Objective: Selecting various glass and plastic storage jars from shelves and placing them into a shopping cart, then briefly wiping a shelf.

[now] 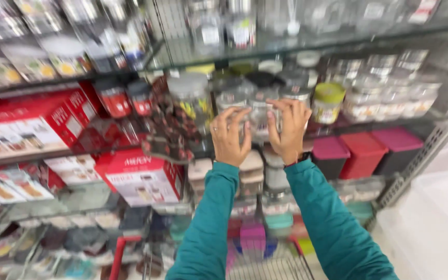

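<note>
Both my arms, in teal sleeves, reach up to a middle shelf of a shop rack. My left hand [229, 137] and my right hand [289, 129] close from either side around a clear glass jar [259, 115] with a grey lid. The jar stands among other clear jars on the glass shelf [348, 123]. A jar with a yellow-green lid [327, 102] stands just right of my right hand. The picture is blurred by motion, so fine detail of the grip is lost.
Red boxes [141, 176] fill the shelves to the left. Pink and red lidded bins [363, 151] sit lower right. A wire shopping trolley [270, 267] with a red frame stands below my arms. More jars crowd the upper shelves.
</note>
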